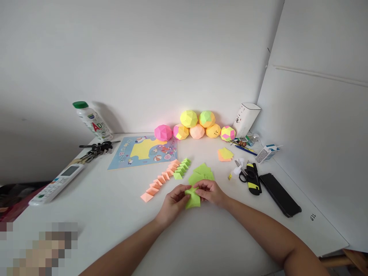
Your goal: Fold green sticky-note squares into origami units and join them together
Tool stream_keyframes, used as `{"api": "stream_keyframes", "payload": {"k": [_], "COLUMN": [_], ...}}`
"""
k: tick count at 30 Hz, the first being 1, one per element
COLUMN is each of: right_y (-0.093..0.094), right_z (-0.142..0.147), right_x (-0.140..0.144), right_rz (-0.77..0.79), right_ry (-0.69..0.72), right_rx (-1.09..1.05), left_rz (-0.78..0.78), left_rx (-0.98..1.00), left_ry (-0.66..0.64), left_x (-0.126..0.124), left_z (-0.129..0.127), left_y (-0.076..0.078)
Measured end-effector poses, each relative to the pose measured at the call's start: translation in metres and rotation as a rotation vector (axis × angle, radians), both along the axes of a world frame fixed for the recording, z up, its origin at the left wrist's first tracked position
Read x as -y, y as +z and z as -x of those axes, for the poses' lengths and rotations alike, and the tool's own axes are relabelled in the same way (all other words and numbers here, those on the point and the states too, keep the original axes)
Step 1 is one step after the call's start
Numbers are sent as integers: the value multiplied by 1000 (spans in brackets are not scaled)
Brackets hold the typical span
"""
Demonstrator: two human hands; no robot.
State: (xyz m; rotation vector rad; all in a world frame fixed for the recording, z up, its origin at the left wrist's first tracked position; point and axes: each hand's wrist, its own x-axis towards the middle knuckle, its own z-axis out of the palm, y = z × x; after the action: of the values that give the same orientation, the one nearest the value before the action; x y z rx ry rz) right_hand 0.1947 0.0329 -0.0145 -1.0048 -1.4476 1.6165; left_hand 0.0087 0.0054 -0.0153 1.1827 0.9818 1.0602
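Observation:
Between my two hands is a green paper sheet (pixel 193 200), held just above the white table. My left hand (pixel 176 200) pinches its left edge between thumb and fingers. At its upper right, my right hand (pixel 211 193) grips it the same way. Right behind them lie several loose green paper sheets (pixel 202 171), partly covered by my right hand. To the left runs a row of folded green paper pieces (pixel 181 168), and next to it a longer row of folded orange paper pieces (pixel 160 181).
Faceted paper balls (pixel 197 131) are stacked along the wall. A blue printed board (pixel 120 156), a bottle (pixel 93 122), keys (pixel 99 150) and a remote control (pixel 57 184) are at left. Scissors (pixel 243 175), a yellow-black cutter (pixel 253 184) and a phone (pixel 279 194) lie at right.

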Motion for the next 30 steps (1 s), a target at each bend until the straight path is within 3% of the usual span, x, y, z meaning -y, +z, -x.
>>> {"api": "stream_keyframes", "payload": {"k": [11, 30], "right_y": [-1, 0], "right_z": [0, 0], "right_x": [1, 1], "right_rz": [-57, -91], "right_ry": [11, 22], "right_rx": [70, 82], "left_rz": [-28, 22], "left_rx": [-3, 5], "left_ry": [-5, -16], "left_x": [-1, -1], "left_z": [1, -1], "left_y": [-5, 2]}}
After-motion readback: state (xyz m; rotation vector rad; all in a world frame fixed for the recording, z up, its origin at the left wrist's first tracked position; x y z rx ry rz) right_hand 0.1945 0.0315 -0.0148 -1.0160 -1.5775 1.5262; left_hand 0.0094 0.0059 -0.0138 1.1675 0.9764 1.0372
